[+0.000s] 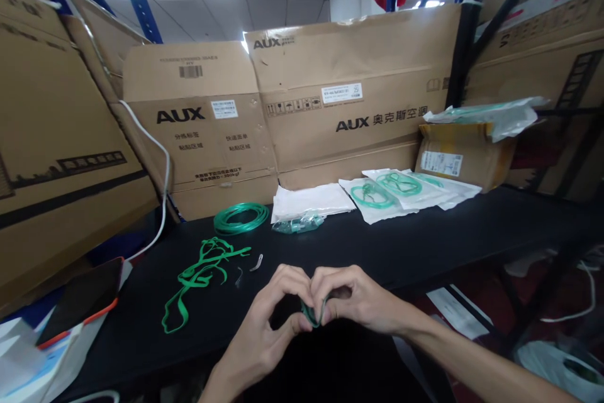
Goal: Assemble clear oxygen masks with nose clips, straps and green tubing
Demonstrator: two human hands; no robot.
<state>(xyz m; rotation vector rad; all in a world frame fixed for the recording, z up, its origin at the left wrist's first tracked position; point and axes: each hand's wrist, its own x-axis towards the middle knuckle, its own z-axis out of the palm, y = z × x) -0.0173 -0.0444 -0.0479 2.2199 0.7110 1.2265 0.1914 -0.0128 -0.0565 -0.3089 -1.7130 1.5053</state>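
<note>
My left hand (267, 334) and my right hand (361, 299) meet low in the middle of the view, fingers curled and pinched together on a small green strap piece (312, 315), mostly hidden between them. They hover over a black table (425, 246). To the left of my hands lie loose green elastic straps (198, 277) and two small pale clips (256, 262). Farther back sit a coil of green tubing (240, 217) and a clear mask part (298, 224).
A stack of white bags (309, 200) and sealed packets with green tubing (401, 192) lie at the back. AUX cardboard boxes (330, 101) wall the rear. A small box (462, 154) stands at the right, a phone with an orange case (80, 299) at the left.
</note>
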